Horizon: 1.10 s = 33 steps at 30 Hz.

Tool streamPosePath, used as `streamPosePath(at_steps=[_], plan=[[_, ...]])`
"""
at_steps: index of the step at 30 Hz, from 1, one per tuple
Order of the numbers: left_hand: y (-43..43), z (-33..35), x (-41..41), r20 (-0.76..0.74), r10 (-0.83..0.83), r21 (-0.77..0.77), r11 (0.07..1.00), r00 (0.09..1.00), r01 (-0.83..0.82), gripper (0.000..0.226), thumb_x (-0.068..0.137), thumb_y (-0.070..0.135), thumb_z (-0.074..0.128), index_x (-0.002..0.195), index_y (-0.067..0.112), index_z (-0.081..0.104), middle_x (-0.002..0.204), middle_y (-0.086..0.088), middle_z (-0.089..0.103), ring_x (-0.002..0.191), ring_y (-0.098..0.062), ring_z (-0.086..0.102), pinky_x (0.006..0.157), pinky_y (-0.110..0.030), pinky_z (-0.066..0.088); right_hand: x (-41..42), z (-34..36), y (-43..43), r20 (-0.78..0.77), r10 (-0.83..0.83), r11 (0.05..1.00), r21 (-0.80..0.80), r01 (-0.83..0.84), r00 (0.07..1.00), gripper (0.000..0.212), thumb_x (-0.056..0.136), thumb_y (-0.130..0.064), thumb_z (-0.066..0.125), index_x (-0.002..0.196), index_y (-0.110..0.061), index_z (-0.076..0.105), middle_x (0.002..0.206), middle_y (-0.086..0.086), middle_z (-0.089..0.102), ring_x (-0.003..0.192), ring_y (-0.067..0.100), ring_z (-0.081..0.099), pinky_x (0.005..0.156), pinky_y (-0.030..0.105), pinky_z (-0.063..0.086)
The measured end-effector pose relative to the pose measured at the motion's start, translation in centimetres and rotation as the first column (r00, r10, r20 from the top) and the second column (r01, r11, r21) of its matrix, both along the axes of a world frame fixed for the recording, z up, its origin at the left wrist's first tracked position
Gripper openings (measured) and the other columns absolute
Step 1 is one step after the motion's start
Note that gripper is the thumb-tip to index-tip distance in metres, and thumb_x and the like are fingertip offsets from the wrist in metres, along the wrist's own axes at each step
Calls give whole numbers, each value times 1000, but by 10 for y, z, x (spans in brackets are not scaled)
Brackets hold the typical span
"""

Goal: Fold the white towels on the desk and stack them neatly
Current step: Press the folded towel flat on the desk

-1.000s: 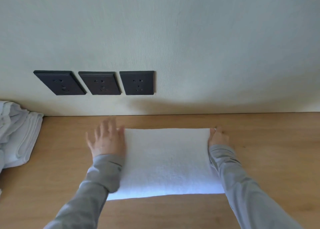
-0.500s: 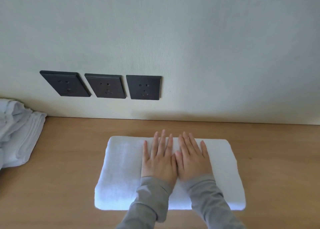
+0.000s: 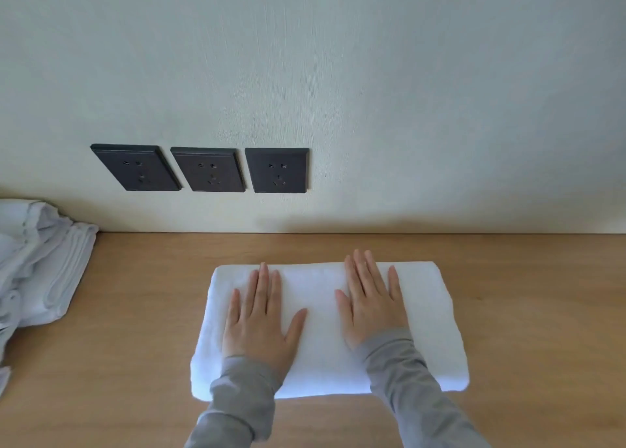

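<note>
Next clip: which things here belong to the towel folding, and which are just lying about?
Job: folded white towel, left hand and right hand flat on it, pile of white towels at left, wooden desk.
Lying about: three dark wall sockets.

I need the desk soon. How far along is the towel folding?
Done: one towel lies folded into a rectangle. In hand: left hand and right hand press flat on it. Left: the rumpled pile at the desk edge looks unfolded; no stack shows yet.
</note>
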<state>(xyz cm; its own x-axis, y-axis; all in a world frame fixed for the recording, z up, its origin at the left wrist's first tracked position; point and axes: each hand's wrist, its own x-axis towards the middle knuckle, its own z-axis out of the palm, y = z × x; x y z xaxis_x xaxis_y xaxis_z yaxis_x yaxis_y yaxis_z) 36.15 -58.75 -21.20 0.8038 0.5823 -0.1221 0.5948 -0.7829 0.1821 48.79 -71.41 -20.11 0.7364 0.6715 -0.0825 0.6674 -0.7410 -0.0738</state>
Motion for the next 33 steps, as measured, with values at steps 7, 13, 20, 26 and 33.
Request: streamPosePath(at_steps=[7,13,20,26,33], plan=[[2,-4,4,21,-23,7,1000,1000,23,75,74,65,-22,134,24,-36,146,8,-37,134,-7,-34,111,-34,-23,-3,-2,-54,-5,-90,996,21,90,996,69,81,-53,-16,142,-21,-18,152,-9,-18,139,7,-21,117,35,-12],[3,-12,3,35,-37,5,999,999,36,80,71,67,-27,136,22,-35,148,7,-34,135,-9,-35,111,-33,-25,0,-12,-49,-16,-76,996,43,76,997,70,83,-52,-11,146,-20,-9,152,-10,-15,141,8,-18,117,34,-11],[36,6,-52,5,-122,33,992,993,122,85,87,64,-9,147,10,18,154,3,17,143,-12,12,114,-31,-6,10,10,-98,-6,64,998,0,-64,998,71,97,-48,5,141,-1,36,149,9,31,136,28,34,112,31,9],[44,-2,-46,-44,-75,36,996,996,77,96,58,69,-41,140,22,-26,148,10,-31,136,-10,-29,112,-34,-18,22,-2,-95,-45,99,992,-78,-103,994,79,78,-61,-24,143,-15,-17,153,-1,-19,141,14,-20,112,21,-19],[19,6,-71,334,690,-506,706,643,-495,102,53,74,39,126,3,50,125,-19,51,120,-33,41,104,-43,30,-11,-9,-111,-268,-435,698,503,510,860,91,73,-65,48,139,-3,36,140,18,42,127,33,39,102,41,34]])
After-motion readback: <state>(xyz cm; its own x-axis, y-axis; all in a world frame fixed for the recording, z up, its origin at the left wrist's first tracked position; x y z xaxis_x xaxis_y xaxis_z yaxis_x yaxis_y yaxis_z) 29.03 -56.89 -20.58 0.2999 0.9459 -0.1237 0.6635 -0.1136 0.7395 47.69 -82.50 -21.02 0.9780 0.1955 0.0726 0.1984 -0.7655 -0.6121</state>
